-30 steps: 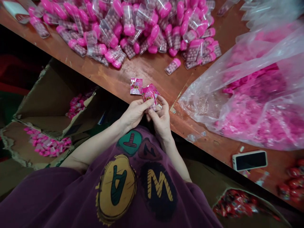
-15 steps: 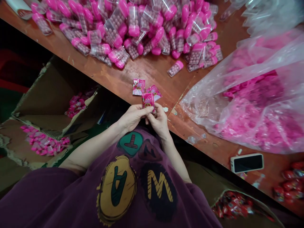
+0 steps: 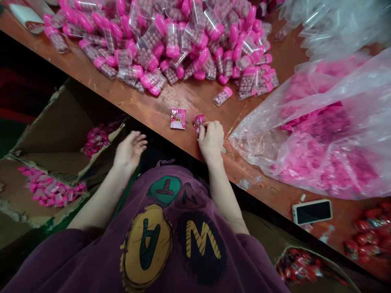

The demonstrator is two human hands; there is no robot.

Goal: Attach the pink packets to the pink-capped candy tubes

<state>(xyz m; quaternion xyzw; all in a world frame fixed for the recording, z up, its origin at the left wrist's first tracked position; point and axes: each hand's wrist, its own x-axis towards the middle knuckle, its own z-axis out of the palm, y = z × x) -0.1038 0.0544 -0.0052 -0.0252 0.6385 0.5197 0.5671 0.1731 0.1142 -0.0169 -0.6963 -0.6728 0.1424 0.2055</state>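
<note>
Head view: flat pink packet (image 3: 178,118) nears table edge (image 3: 161,133).

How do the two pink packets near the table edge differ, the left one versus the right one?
The left packet lies flat, clear of both hands, while the right packet is at the fingertips of the right hand. The left packet shows its whole squarish face; the right packet shows a smaller area, partly hidden by the fingers. Both have pink, printed wrappers.
</note>
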